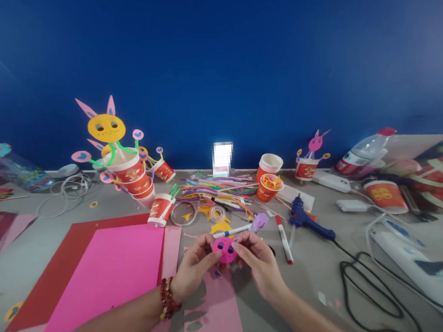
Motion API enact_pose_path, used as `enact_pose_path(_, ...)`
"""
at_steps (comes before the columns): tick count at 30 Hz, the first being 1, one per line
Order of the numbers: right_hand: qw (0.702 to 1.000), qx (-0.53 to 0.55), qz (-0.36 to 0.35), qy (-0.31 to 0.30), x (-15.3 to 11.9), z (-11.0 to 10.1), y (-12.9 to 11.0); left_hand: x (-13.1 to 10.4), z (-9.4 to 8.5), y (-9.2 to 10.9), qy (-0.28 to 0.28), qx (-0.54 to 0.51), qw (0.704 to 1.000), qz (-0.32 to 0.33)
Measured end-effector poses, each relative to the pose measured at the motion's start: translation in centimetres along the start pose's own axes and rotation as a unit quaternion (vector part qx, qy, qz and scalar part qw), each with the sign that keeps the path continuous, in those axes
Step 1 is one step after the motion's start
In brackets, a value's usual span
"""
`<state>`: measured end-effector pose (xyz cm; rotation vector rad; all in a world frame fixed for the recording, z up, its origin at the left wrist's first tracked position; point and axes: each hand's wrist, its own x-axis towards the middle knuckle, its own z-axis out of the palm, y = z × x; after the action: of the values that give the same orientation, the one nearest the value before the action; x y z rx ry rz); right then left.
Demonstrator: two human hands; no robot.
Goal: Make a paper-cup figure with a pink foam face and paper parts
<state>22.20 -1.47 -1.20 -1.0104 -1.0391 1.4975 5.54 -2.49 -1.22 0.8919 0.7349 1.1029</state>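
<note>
Between my two hands is a round magenta paper face [226,250] with dark eyes, held above the table. The fingers of my left hand [192,264] pinch its left edge; a beaded bracelet [169,298] circles that wrist. My right hand [261,264] pinches the right edge, where a small bluish-pink piece shows by the fingertips, too small to make out. Below lies a pink paper sheet [218,313] with leaf-shaped cutouts. A blue-and-white marker [231,231] rests just beyond my fingers, beside a lilac object [260,221].
Magenta paper [108,275] overlaps red paper [58,273] at left. Paper cups with a yellow rabbit face [106,127] stand behind. Pipe cleaners [219,191] are heaped at the back. A blue glue gun [309,220], red marker [284,240] and power strip [422,273] lie right.
</note>
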Motion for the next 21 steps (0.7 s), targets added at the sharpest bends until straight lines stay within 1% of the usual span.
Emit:
enact_pose_path(6,1.000,0.013,0.007,-0.003,0.1,0.0,0.2,-0.1,0.0,-0.1,-0.003,-0.002,1.000,-0.002)
enact_pose_path(11,1.000,0.001,0.010,-0.015,0.2,-0.2,-0.2,0.0,-0.1,-0.1,0.000,0.010,1.000,0.004)
enact_pose_path(13,1.000,-0.010,0.007,-0.016,0.4,-0.5,-0.4,0.1,-0.5,-0.2,0.011,0.019,1.000,0.002)
enact_pose_path(15,0.999,-0.032,0.005,-0.015,0.7,-0.8,-0.6,0.4,-1.0,-0.2,0.041,0.022,0.999,0.001)
enact_pose_path(17,0.995,-0.094,-0.002,-0.034,0.9,-1.0,-0.6,0.9,-1.7,-0.1,0.090,0.019,0.996,0.014)
enact_pose_path(18,0.987,-0.147,-0.010,-0.058,0.9,-0.9,-0.6,1.1,-2.1,0.0,0.117,0.018,0.993,0.024)
enact_pose_path(19,0.973,-0.210,-0.023,-0.091,0.8,-0.9,-0.6,1.3,-2.3,0.1,0.140,0.019,0.989,0.034)
enact_pose_path(20,0.951,-0.277,-0.041,-0.131,0.7,-0.7,-0.6,1.5,-2.5,0.2,0.158,0.024,0.986,0.043)
enact_pose_path(21,0.923,-0.340,-0.063,-0.171,0.5,-0.5,-0.6,1.7,-2.7,0.3,0.170,0.033,0.984,0.049)
